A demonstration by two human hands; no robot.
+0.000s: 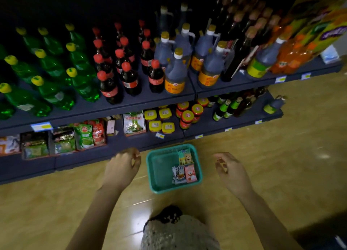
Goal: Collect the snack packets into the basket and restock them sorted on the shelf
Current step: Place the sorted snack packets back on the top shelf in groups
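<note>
Left hand (122,167) and right hand (232,172) hover over the floor (272,146), well apart, fingers loosely curled, holding nothing. The basket (150,172) stands on the floor between them, its long axis running near to far; its left rim lies just beside the left hand. The snack packets (185,167) lie along the basket's right wall, so the right hand is judged slightly nearer to them. The basket's far end lies near the front edge of the lower shelf (84,159), which holds bagged goods toward its left end.
</note>
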